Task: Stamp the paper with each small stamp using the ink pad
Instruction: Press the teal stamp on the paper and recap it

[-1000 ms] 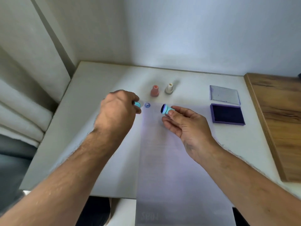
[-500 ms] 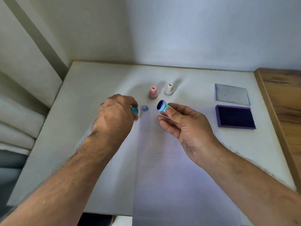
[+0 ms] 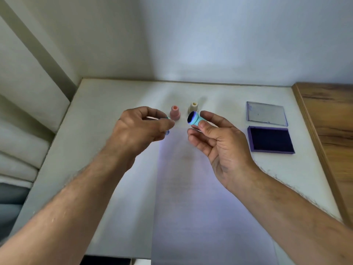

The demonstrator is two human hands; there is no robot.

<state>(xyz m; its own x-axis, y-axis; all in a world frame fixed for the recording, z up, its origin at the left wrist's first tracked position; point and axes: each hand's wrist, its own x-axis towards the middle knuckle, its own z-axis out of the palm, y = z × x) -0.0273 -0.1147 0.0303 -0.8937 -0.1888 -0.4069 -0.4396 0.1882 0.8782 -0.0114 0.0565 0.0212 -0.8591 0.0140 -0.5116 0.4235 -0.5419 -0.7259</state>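
The right hand has its grip pinched on a small teal cylindrical stamp, whose dark inked face points left. The left hand clamps a small teal cap at its fingertips. Both hover over the white paper sheet on the white bench. A blue round print shows by the left fingers. Farther off stand a pink stamp and a cream stamp; at right lie the purple ink pad and its clear lid.

White table bears paper, two stamps, ink pad, lid.
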